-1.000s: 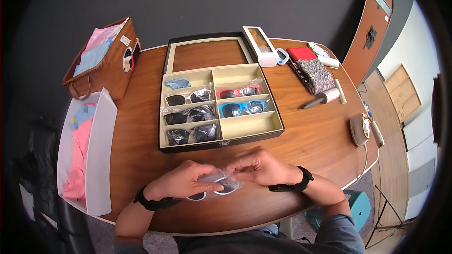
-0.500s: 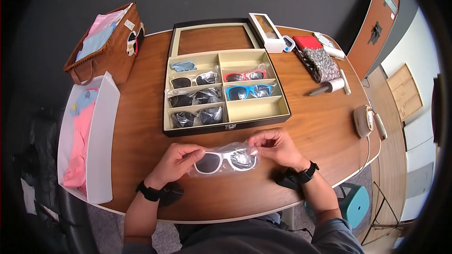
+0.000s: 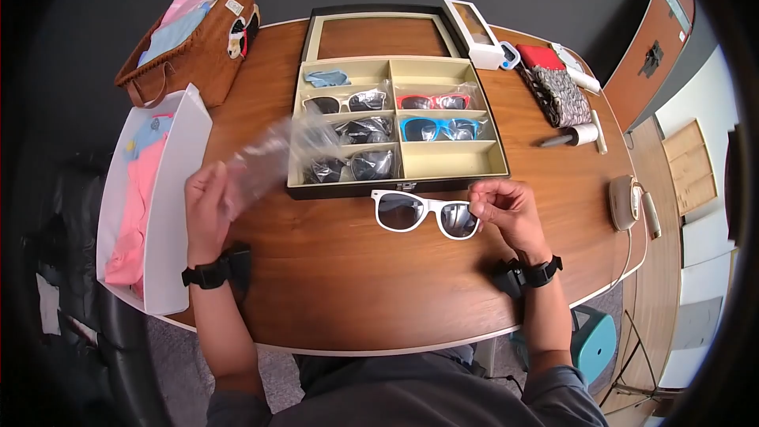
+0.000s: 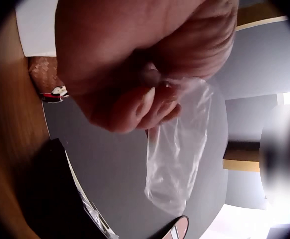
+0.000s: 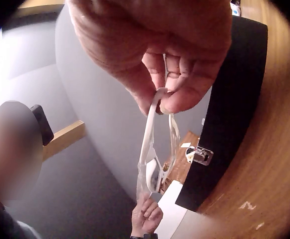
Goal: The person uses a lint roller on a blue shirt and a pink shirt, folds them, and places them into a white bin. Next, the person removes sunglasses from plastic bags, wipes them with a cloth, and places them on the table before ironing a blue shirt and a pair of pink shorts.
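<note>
White-framed sunglasses [image 3: 429, 206] hang bare over the table in front of the display case. My right hand [image 3: 510, 212] pinches them at one end, thumb and fingertips at the frame corner in the right wrist view. Off to the left, my left hand [image 3: 206, 209] grips a clear plastic bag [image 4: 177, 149], which trails from its curled fingers and looks blurred in the head view. The open case [image 3: 452, 161] has cream compartments. Bagged sunglasses with red [image 3: 433, 102], blue [image 3: 439, 129], pale and dark frames lie in it, plus a blue cloth [image 3: 327, 78].
A white box [image 3: 175, 205] with pink clothing and a brown basket [image 3: 186, 67] stand at the left. On the right are a lint roller [image 3: 581, 135], folded patterned cloth [image 3: 557, 96] and a corded cream device [image 3: 624, 204]. A white windowed box [image 3: 484, 55] stands behind.
The white sunglasses were in the plastic bag between both hands. They are now out of it, in my right hand. My left hand has moved left with the bag.
</note>
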A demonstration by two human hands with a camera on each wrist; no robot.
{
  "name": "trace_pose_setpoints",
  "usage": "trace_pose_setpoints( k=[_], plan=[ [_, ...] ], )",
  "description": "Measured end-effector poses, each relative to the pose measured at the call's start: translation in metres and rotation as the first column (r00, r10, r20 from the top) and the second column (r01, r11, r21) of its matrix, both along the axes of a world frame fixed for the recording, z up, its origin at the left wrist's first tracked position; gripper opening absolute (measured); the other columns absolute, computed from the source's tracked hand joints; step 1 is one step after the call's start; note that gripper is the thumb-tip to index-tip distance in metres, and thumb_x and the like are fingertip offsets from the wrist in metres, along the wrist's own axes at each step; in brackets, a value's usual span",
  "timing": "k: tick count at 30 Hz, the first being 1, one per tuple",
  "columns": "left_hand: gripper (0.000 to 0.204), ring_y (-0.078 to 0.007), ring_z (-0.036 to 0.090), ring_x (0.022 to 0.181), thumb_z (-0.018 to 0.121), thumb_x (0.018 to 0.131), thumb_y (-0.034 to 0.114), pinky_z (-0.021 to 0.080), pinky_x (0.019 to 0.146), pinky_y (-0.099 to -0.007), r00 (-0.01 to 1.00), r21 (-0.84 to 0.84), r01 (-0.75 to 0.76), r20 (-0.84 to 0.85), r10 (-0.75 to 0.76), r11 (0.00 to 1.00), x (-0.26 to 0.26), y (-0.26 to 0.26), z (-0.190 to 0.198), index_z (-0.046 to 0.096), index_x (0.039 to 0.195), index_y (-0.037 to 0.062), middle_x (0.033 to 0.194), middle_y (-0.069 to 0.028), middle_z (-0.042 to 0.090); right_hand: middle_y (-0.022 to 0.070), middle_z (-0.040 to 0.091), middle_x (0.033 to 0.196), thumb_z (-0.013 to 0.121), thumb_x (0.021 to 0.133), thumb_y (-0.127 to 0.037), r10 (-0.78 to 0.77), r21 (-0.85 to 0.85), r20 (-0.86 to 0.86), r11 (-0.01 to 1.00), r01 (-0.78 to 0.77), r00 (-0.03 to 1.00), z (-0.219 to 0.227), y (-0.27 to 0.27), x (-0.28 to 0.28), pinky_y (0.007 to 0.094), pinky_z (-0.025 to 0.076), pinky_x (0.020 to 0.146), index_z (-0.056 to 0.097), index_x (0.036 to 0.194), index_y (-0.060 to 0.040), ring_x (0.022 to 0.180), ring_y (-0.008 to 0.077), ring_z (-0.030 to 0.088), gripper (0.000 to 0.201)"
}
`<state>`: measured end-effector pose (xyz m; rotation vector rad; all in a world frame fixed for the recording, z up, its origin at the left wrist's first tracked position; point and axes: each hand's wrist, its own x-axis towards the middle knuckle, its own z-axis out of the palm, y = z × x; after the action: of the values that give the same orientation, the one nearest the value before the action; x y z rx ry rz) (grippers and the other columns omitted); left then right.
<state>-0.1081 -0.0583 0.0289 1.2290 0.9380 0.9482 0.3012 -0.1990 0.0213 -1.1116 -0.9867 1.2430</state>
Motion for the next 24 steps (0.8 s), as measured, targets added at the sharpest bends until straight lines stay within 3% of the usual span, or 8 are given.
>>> trace_pose_setpoints(
  k=[2,3,6,12,14,16,21,24],
  plan=[
    [0.022,-0.0029,0.039,0.051,0.054,0.101,0.023,0.031,0.047,-0.0208,0.941,0.098,-0.233,0.272,0.199,0.968,-0.002,0.015,-0.009,0.064,0.107,0.0037,0.073,0.0048,0.057,0.0049,0.069,0.085,0.072,0.085,0.001,0.021,-0.033,0.024,0.999,-0.020,1.000,0.000,-0.001,-0.002,0.0228,0.054,0.061,0.068,0.106,0.0012,0.071,0.0091,0.064,0.021],
    [0.015,-0.0043,0.051,0.059,0.052,0.101,0.018,0.038,0.051,-0.0186,0.940,0.100,-0.226,0.284,0.190,0.969,-0.003,0.017,-0.012,0.060,0.108,0.0074,0.082,0.0011,0.061,0.0042,0.069,0.084,0.072,0.086,0.000,0.060,-0.071,0.068,0.996,-0.055,0.996,0.000,-0.001,-0.004,0.0226,0.053,0.062,0.068,0.105,0.0011,0.072,0.0086,0.064,0.020],
    [0.022,-0.0066,0.053,0.063,0.053,0.101,0.020,0.042,0.053,-0.0214,0.927,0.049,-0.338,0.192,0.323,0.940,0.002,0.025,-0.029,0.061,0.114,0.0043,0.088,-0.0023,0.063,0.0021,0.068,0.084,0.071,0.087,-0.001,0.162,-0.115,0.138,0.982,-0.147,0.977,-0.010,0.001,-0.006,0.0215,0.052,0.067,0.067,0.104,0.0016,0.075,0.0067,0.063,0.017],
    [0.023,-0.0098,0.060,0.069,0.054,0.100,0.017,0.048,0.060,-0.0228,0.966,-0.010,-0.236,-0.108,0.234,0.972,-0.002,0.028,-0.040,0.058,0.117,0.0037,0.088,-0.0028,0.064,-0.0012,0.067,0.085,0.074,0.086,-0.005,0.170,-0.115,0.408,0.984,-0.134,0.897,-0.019,0.005,-0.006,0.0212,0.048,0.064,0.068,0.097,0.0025,0.074,0.0037,0.058,0.014],
    [0.022,-0.0100,0.060,0.069,0.054,0.100,0.017,0.048,0.060,-0.0227,0.968,-0.010,-0.215,-0.135,0.212,0.977,-0.002,0.028,-0.041,0.058,0.117,0.0037,0.088,-0.0032,0.064,0.0006,0.067,0.082,0.077,0.084,-0.009,0.156,-0.151,0.460,0.984,-0.096,0.874,-0.022,0.007,-0.005,0.0224,0.046,0.060,0.068,0.093,0.0030,0.070,0.0040,0.055,0.017],
    [0.022,-0.0101,0.060,0.069,0.054,0.100,0.016,0.049,0.061,-0.0226,0.968,-0.007,-0.194,-0.161,0.191,0.981,-0.003,0.030,-0.043,0.058,0.117,0.0037,0.089,-0.0036,0.065,0.0030,0.066,0.078,0.080,0.082,-0.013,0.128,-0.060,0.597,0.992,-0.115,0.792,-0.026,0.009,-0.004,0.0242,0.045,0.058,0.069,0.091,0.0027,0.065,0.0056,0.054,0.022],
    [0.021,-0.0092,0.059,0.066,0.056,0.098,0.016,0.048,0.058,-0.0226,0.944,0.013,-0.162,-0.290,0.159,0.987,-0.008,0.038,-0.051,0.058,0.115,0.0037,0.087,-0.0030,0.065,0.0044,0.065,0.076,0.081,0.081,-0.018,0.120,-0.068,0.663,0.993,-0.101,0.738,-0.015,0.009,-0.009,0.0253,0.046,0.058,0.069,0.088,0.0027,0.064,0.0070,0.055,0.025],
    [0.019,-0.0084,0.058,0.065,0.058,0.098,0.015,0.047,0.057,-0.0224,0.947,0.000,-0.189,-0.266,0.182,0.982,-0.004,0.034,-0.046,0.058,0.113,0.0039,0.086,-0.0024,0.064,0.0042,0.065,0.075,0.081,0.082,-0.021,0.124,-0.088,0.671,0.992,-0.087,0.731,-0.014,0.011,-0.008,0.0252,0.046,0.057,0.069,0.086,0.0031,0.063,0.0069,0.054,0.027]
  ],
)
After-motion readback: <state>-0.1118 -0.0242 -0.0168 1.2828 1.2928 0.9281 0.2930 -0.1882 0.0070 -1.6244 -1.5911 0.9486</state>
